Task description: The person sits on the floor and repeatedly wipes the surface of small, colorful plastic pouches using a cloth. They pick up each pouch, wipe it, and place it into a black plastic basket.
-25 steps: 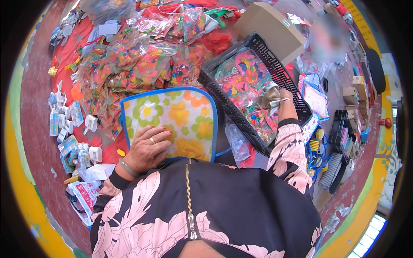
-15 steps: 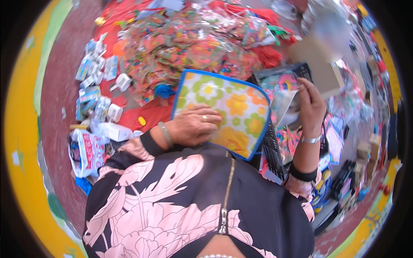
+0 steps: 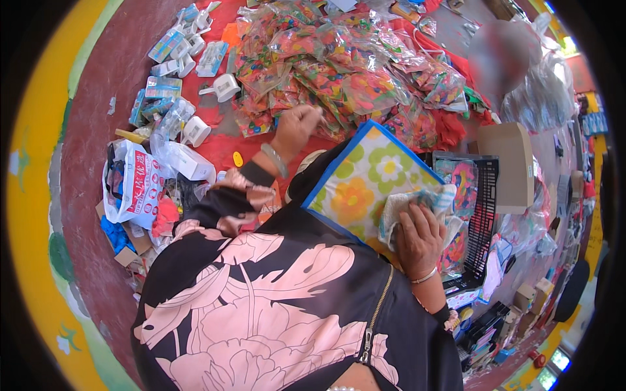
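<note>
A flowered mat (image 3: pixel 352 195) with a blue edge lies tilted across my lap. On its right part my right hand (image 3: pixel 420 241) grips a bunched white cloth (image 3: pixel 399 207) with pale blue marks, pressing it to the mat. My left hand (image 3: pixel 297 133) is off the mat, raised beyond its left corner near a heap of clear bags (image 3: pixel 339 65) filled with small colourful pieces. Its fingers are curled closed; whether anything is in them is hidden.
White plastic boxes (image 3: pixel 173 58) are scattered at the far left, with a white and red carrier bag (image 3: pixel 140 179) nearer. To the right stand a black basket (image 3: pixel 484 215) holding colourful packets and a brown cardboard box (image 3: pixel 508 163). A yellow piece (image 3: pixel 238 159) lies on red sheeting.
My left hand has left the mat and moved up toward the bags, closing. My right hand has come from the basket area down onto the mat with the white cloth. The mat has turned.
</note>
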Demonstrator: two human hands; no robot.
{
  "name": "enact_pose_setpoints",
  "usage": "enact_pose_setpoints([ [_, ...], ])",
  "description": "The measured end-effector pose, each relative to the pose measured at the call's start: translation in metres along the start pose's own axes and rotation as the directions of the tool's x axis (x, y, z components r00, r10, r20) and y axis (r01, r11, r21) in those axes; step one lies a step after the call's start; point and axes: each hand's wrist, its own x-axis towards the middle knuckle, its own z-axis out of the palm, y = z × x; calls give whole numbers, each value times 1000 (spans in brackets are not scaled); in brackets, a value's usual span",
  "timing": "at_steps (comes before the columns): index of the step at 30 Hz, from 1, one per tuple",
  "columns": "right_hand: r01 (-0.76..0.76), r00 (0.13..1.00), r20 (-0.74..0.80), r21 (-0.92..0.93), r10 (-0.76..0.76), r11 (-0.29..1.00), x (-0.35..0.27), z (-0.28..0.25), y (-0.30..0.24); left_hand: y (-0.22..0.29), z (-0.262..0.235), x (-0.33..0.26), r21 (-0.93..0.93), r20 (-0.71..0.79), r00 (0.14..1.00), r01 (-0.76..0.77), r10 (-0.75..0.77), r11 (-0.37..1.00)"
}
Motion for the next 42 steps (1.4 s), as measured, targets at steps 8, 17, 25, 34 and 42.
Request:
enact_pose_setpoints([
  [8, -60, 997, -52, 53, 62, 997, 2, 11, 9, -175, 2, 107, 298, -225, 902, 423, -367, 856],
  [17, -74, 992, -93, 63, 80, 995, 0, 20, 23, -209, 53, 165, 255, -593, 581, 792, -557, 555],
  [25, 0, 997, -74, 55, 4, 998, 2, 18, 37, -315, 26, 200, 295, -482, 554, 832, -679, 470],
  [34, -72, 993, -88, 60, 77, 996, -3, 24, 28, -295, 2, 154, -223, -270, 629, 695, -729, 683],
  [42, -79, 992, -94, 105, 89, 991, 0, 16, 19, -275, -45, 133, 239, -276, 759, 649, -590, 722],
])
